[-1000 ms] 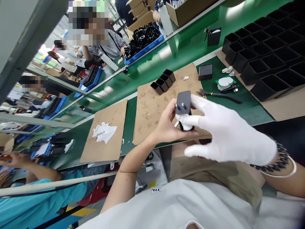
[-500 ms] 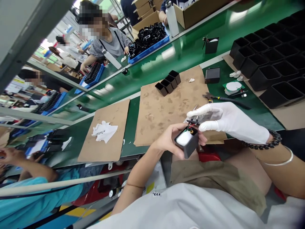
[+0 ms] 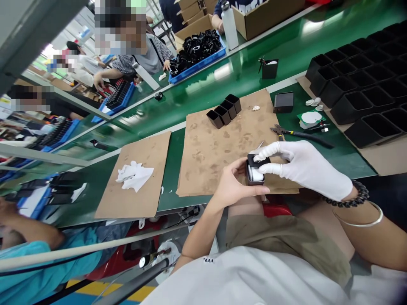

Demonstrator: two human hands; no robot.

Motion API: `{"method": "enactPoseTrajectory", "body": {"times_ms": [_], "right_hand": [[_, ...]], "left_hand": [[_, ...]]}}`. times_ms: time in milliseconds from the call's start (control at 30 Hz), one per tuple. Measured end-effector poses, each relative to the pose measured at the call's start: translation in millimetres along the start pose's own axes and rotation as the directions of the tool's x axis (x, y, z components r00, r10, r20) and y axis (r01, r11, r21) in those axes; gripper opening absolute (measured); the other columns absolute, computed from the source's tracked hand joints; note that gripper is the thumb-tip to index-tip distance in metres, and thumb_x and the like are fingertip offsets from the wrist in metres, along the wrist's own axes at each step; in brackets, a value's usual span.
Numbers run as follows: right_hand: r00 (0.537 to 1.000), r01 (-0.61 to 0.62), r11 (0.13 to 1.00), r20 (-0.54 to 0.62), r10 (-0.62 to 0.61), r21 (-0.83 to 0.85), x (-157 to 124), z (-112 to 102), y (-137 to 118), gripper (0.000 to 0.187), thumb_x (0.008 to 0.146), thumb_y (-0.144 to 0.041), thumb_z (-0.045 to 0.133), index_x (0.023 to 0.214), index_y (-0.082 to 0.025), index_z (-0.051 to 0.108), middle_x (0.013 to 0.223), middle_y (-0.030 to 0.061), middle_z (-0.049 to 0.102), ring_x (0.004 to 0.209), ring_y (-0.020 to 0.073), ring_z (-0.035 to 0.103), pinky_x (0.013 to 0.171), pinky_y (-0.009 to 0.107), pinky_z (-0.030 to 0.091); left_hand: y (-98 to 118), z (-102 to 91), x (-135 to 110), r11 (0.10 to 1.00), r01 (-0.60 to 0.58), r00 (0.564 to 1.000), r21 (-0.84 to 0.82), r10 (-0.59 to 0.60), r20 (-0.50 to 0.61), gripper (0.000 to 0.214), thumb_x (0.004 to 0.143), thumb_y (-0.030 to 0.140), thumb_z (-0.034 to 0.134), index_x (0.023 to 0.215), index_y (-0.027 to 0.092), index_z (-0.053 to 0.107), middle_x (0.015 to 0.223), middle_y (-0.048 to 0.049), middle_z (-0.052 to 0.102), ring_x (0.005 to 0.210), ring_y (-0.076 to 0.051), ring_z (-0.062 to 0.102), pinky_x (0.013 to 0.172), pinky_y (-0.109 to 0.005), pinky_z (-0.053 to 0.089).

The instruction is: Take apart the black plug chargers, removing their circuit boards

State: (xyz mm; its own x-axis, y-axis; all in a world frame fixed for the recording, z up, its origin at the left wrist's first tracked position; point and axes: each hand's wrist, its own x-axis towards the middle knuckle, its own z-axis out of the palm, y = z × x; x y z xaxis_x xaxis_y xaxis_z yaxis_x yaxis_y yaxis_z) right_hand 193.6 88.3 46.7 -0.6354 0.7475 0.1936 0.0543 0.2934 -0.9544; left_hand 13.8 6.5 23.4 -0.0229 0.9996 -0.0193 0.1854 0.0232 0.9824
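Observation:
My bare left hand point(image 3: 229, 183) is wrapped around a small black plastic box point(image 3: 256, 183), held above the near edge of the brown cardboard. White material point(image 3: 257, 173) fills the part of the opening that shows. My right hand point(image 3: 305, 167), in a white glove, has thumb and forefinger at a flat black lid-like piece point(image 3: 252, 160) lying over the other end of the opening. The piece is partly hidden by the fingertips. Just beyond the glove lie black-and-yellow pliers point(image 3: 305, 134) and, farther right, a white round part on a green board point(image 3: 310, 119).
Several open black boxes point(image 3: 224, 112) stand in a row on the cardboard sheet point(image 3: 206, 165). Many more black boxes point(image 3: 365, 93) fill the right side. White cloth point(image 3: 135, 176) lies on the left cardboard. On the green belt point(image 3: 203, 91) is a black box point(image 3: 270, 69). Co-workers sit opposite and left.
The box in my left hand has been turned and shifted slightly up. The black piece now lies against its opening, and the coloured wires no longer show. The box on the belt has moved left.

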Motion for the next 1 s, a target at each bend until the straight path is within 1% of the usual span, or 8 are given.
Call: {"method": "enactPoseTrajectory", "body": {"times_ms": [100, 167, 333, 533, 667, 767, 900, 1000], "right_hand": [[0.992, 0.067, 0.952, -0.084, -0.096, -0.297, -5.8, 7.7, -2.9, 0.016, 0.089, -0.032, 0.069, 0.100, -0.027, 0.077, 0.098, 0.0006, 0.081, 0.079, 0.0208, 0.074, 0.073, 0.033, 0.058], [0.979, 0.061, 0.900, -0.151, -0.139, -0.431, -9.8, 16.9, -6.1, 0.018, 0.091, -0.029, 0.065, 0.105, -0.027, 0.077, 0.096, 0.0008, 0.081, 0.072, 0.0195, 0.073, 0.067, 0.031, 0.055], [0.948, -0.004, 0.822, -0.262, -0.178, -0.570, -12.6, 40.9, -4.3, 0.017, 0.096, -0.025, 0.062, 0.094, -0.022, 0.078, 0.095, 0.0044, 0.081, 0.079, 0.0226, 0.077, 0.069, 0.031, 0.056], [0.970, -0.051, 0.832, -0.227, -0.091, -0.553, -8.3, 54.9, 26.6, 0.027, 0.088, -0.021, 0.069, 0.114, -0.022, 0.075, 0.110, 0.0054, 0.080, 0.095, 0.0252, 0.078, 0.084, 0.036, 0.062], [0.972, 0.006, 0.771, -0.178, -0.154, -0.637, -14.6, 47.1, 19.4, 0.025, 0.092, -0.022, 0.065, 0.114, -0.022, 0.074, 0.105, 0.0050, 0.081, 0.090, 0.0242, 0.078, 0.078, 0.034, 0.061], [0.950, 0.036, 0.652, -0.177, -0.258, -0.757, -28.8, 37.2, -4.3, 0.029, 0.098, -0.023, 0.058, 0.123, -0.024, 0.072, 0.119, 0.0053, 0.078, 0.094, 0.0240, 0.078, 0.069, 0.031, 0.058], [0.974, -0.004, 0.430, -0.101, -0.203, -0.903, -46.4, 35.3, -9.4, 0.028, 0.098, -0.021, 0.053, 0.117, -0.022, 0.074, 0.114, 0.0072, 0.079, 0.065, 0.0211, 0.074, 0.044, 0.032, 0.042], [0.980, 0.050, 0.441, -0.040, -0.193, -0.896, -49.0, 34.7, 6.2, 0.025, 0.098, -0.020, 0.056, 0.114, -0.022, 0.075, 0.112, 0.0064, 0.079, 0.069, 0.0200, 0.076, 0.048, 0.030, 0.048]], "left_hand": [[-4.0, 2.9, -1.6, 0.983, -0.046, 0.983, 0.179, 0.077, -0.169, 0.068, 0.059, 0.038, 0.094, 0.119, 0.018, 0.069, 0.115, -0.0103, 0.077, 0.107, -0.030, 0.073, 0.096, -0.043, 0.060], [-9.2, 10.3, -2.3, 0.925, -0.105, 0.928, 0.365, 0.224, -0.298, 0.062, 0.064, 0.028, 0.089, 0.121, 0.020, 0.067, 0.119, -0.0091, 0.077, 0.110, -0.029, 0.073, 0.099, -0.043, 0.059], [-21.1, 24.9, 0.4, 0.781, -0.165, 0.825, 0.602, 0.444, -0.350, 0.055, 0.072, 0.010, 0.069, 0.125, 0.022, 0.063, 0.123, -0.0069, 0.076, 0.115, -0.024, 0.073, 0.100, -0.036, 0.060], [-33.1, 22.1, 5.1, 0.830, -0.050, 0.868, 0.556, 0.312, -0.387, 0.053, 0.076, 0.018, 0.077, 0.126, 0.022, 0.063, 0.124, -0.0084, 0.075, 0.114, -0.027, 0.073, 0.100, -0.041, 0.061], [-38.3, 7.9, -2.6, 0.895, -0.155, 0.923, 0.418, 0.282, -0.263, 0.062, 0.080, 0.025, 0.080, 0.138, 0.024, 0.056, 0.138, -0.0095, 0.069, 0.130, -0.027, 0.066, 0.111, -0.041, 0.055], [-41.4, -10.3, -15.7, 0.927, -0.220, 0.930, 0.305, 0.293, -0.221, 0.072, 0.086, 0.032, 0.078, 0.149, 0.024, 0.045, 0.142, -0.0122, 0.065, 0.136, -0.026, 0.062, 0.117, -0.042, 0.051], [-47.6, -31.0, -30.0, 0.943, -0.173, 0.900, 0.286, 0.269, -0.343, 0.060, 0.092, 0.033, 0.072, 0.147, 0.023, 0.049, 0.131, -0.0119, 0.071, 0.128, -0.024, 0.067, 0.115, -0.043, 0.052], [-49.8, -31.0, -29.3, 0.954, -0.143, 0.929, 0.262, 0.221, -0.298, 0.049, 0.095, 0.032, 0.068, 0.142, 0.023, 0.055, 0.135, -0.0117, 0.069, 0.131, -0.024, 0.064, 0.118, -0.044, 0.049]]}}
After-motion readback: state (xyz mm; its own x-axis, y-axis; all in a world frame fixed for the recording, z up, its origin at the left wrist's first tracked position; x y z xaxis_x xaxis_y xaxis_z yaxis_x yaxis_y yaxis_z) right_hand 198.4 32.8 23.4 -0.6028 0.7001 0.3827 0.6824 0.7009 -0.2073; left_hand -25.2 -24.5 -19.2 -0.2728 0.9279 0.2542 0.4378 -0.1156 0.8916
